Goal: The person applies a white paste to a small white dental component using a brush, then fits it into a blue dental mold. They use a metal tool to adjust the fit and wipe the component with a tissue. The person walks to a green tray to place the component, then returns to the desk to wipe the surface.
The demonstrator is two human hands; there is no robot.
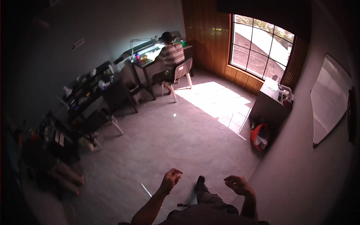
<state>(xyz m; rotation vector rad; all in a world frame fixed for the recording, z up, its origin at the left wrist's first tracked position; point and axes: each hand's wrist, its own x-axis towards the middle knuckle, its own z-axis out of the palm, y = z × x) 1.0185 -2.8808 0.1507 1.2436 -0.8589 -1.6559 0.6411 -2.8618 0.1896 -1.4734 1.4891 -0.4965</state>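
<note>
My left hand (170,182) is raised in front of me at the lower middle, its fingers curled and thumb and forefinger brought together. Anything inside that pinch is too small or hidden to name. To the right, my right hand (240,185) hangs in the air with its fingers loosely bent and apart, holding nothing visible. Neither hand touches any furniture. Below them are my dark trousers (210,198) and one dark shoe (201,180) on the grey floor (150,150).
A person in a striped shirt (174,54) sits on a chair (182,70) at a lamp-lit desk (150,62). Cluttered desks (88,95) line the left wall. Right stand a cabinet (268,101), a red bag (258,137) and a wall-mounted whiteboard (330,99). Sunlight enters through a window (260,48).
</note>
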